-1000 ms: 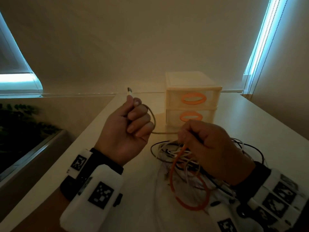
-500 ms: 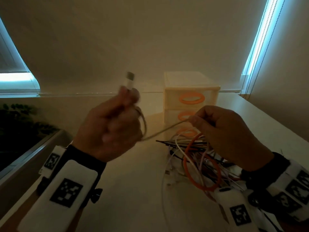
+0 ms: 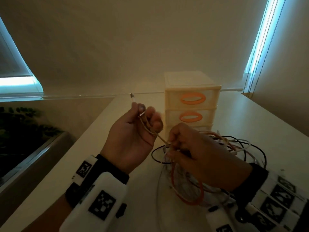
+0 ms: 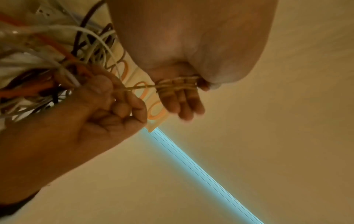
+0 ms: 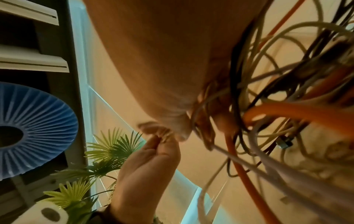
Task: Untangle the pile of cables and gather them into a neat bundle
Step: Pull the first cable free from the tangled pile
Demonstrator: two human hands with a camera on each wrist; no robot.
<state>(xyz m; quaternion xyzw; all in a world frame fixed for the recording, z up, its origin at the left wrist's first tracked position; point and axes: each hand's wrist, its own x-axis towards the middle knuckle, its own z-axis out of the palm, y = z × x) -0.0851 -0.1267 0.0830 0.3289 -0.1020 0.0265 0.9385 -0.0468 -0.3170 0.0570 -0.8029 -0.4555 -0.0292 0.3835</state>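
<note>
A tangled pile of cables (image 3: 222, 144) in black, white and orange lies on the pale table (image 3: 250, 118), with an orange loop (image 3: 189, 196) nearest me. My left hand (image 3: 133, 131) holds a thin tan cable (image 3: 160, 138) wound in several turns around its fingers (image 4: 178, 86); the plug end (image 3: 132, 97) sticks up above the thumb. My right hand (image 3: 192, 148) pinches the same cable where it leaves the pile, a short taut stretch away. In the right wrist view the pile (image 5: 277, 106) hangs close around that hand.
A small cream drawer unit (image 3: 190, 101) with orange handles stands just behind the hands. A dark ledge with green plants (image 3: 18, 124) drops off left of the table. A paper roll (image 5: 46, 213) and blue round fan (image 5: 28, 130) are off that side.
My left hand came down from its raised position and back toward the right hand. The stretch of tan cable between the hands got shorter, and the pile settled back onto the table.
</note>
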